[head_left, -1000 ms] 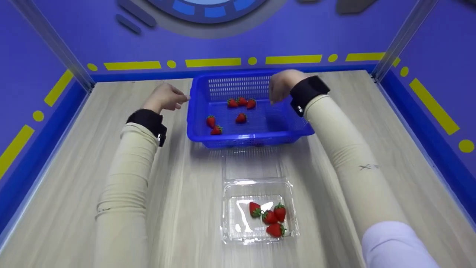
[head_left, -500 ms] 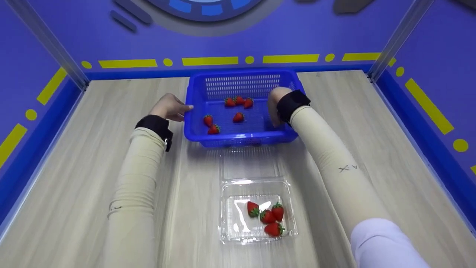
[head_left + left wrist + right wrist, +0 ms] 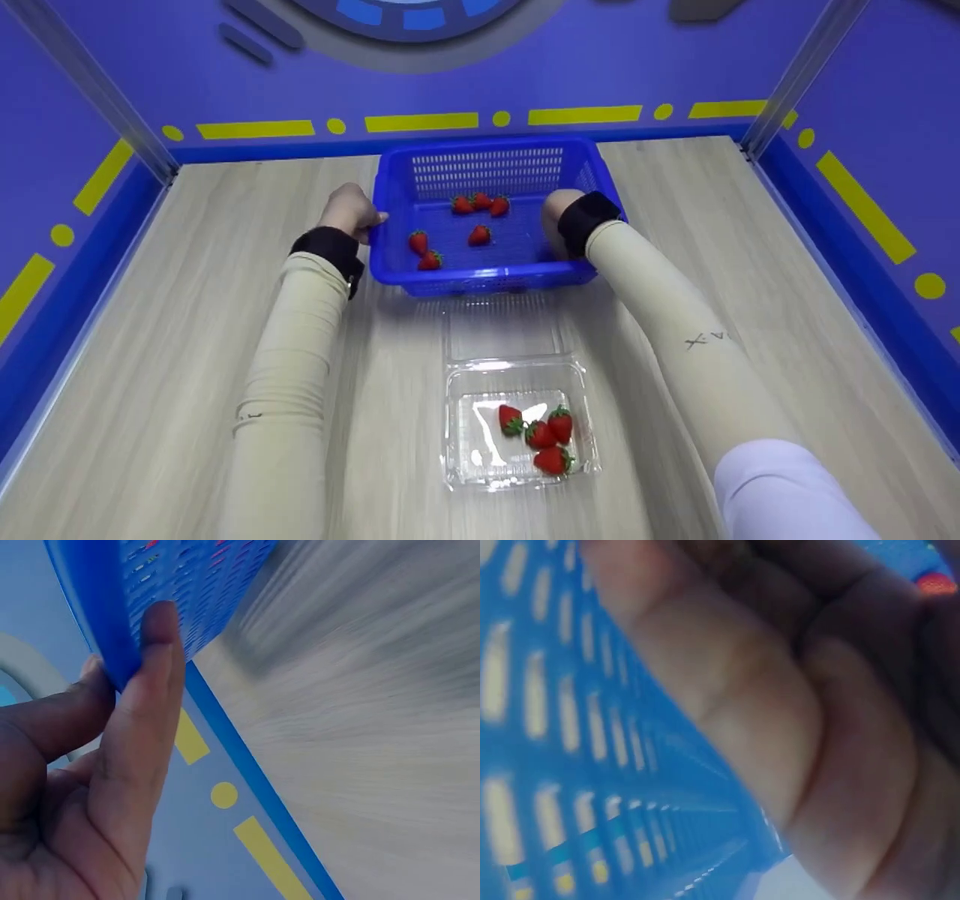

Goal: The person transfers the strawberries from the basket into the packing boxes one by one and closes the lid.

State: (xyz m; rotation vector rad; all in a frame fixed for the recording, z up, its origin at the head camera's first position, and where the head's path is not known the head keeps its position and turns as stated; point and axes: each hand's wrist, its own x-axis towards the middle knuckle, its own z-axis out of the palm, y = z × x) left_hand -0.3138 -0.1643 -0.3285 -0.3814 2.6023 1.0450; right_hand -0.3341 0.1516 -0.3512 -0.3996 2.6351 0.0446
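A blue plastic basket [image 3: 480, 279] with slotted walls stands at the back of the table, several strawberries [image 3: 480, 235] lying on its floor. My left hand [image 3: 351, 208] pinches the basket's left rim; in the left wrist view the thumb [image 3: 64, 716] is on one side of the rim and the fingers [image 3: 139, 720] lie along the outside. My right hand [image 3: 556, 217] reaches down inside the basket near its right wall. Its fingers [image 3: 742, 697] look bent beside the slotted wall in the right wrist view, and I cannot tell whether they hold anything.
In front of the basket sits a clear plastic clamshell box [image 3: 517, 364], its lid [image 3: 502, 330] folded back toward the basket. Several strawberries [image 3: 551, 460] lie in the box. Blue panels [image 3: 427, 90] with yellow marks wall the wooden table [image 3: 195, 300] at the back and sides.
My right hand has lowered into the basket. My left hand has come to the basket's left rim and taken hold of it. The strawberries stay where they were.
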